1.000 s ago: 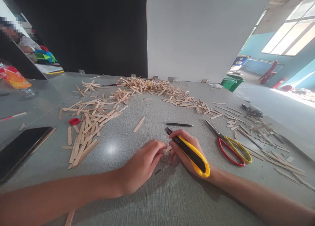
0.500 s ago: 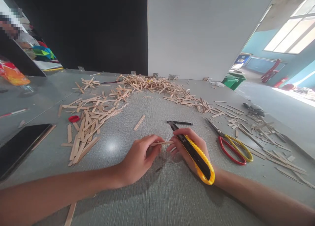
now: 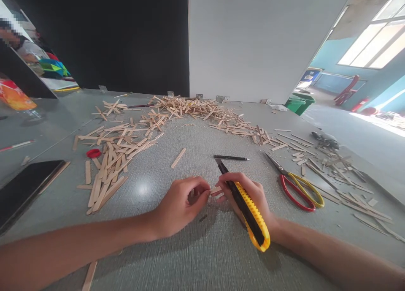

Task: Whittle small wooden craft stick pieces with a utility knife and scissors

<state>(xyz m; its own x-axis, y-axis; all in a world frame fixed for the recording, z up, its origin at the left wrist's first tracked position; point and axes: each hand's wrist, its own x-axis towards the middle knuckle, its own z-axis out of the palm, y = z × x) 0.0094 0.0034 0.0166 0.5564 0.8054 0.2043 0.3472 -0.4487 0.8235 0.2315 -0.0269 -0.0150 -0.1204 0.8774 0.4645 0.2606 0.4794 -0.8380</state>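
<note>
At the middle of the table, my left hand [image 3: 180, 204] is closed in a pinch, thumb and forefinger meeting at one end of a small wooden craft stick [image 3: 216, 191]. The stick's other end runs to the fingers of my right hand [image 3: 249, 194], which partly hide it. My right hand is closed round a yellow and black utility knife [image 3: 248, 210], its blade end pointing up and away from me. Beyond the knife lies a black pen [image 3: 232, 157]. A dark sliver [image 3: 203, 218] rests on the table below my fingertips.
Scissors with red and yellow handles [image 3: 297, 194] lie at the right, beside scattered wood offcuts [image 3: 348, 198]. Heaped craft sticks [image 3: 110, 172] curve from the left to the back. A phone [image 3: 28, 189] and an orange-labelled bottle [image 3: 15, 96] are at the left. A panel [image 3: 247, 42] stands behind.
My left fingertips have curled in, and less of the craft stick shows, now only between the hands. The knife has swung, its handle end coming lower and left.
</note>
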